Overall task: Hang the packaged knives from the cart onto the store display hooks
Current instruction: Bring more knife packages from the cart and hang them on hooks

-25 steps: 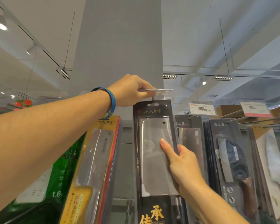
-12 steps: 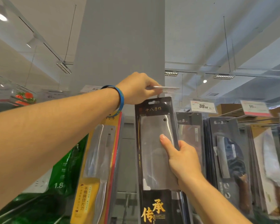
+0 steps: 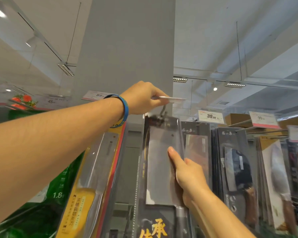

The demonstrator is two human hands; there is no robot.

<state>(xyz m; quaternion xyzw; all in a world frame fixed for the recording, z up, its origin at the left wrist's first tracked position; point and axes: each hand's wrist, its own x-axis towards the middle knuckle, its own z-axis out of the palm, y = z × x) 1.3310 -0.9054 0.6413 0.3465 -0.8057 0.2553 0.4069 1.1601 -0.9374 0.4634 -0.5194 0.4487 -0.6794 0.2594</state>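
My left hand (image 3: 144, 98) pinches the clear plastic hook tag (image 3: 172, 99) above, my right hand (image 3: 186, 170) clamps the black-carded steel cleaver pack (image 3: 159, 169) below it.

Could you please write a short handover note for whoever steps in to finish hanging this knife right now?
Left hand: raised, pinching the clear label holder at the tip of the display hook.
Right hand: gripping the right edge of the black packaged cleaver, thumb on its front.
Package top sits just under the hook; blur hides whether the hang hole is on it.
Neighbouring packages, yellow to the left and dark to the right, already hang.
Left: confirm it is seated, release, fetch the next knife. Cart not in view.
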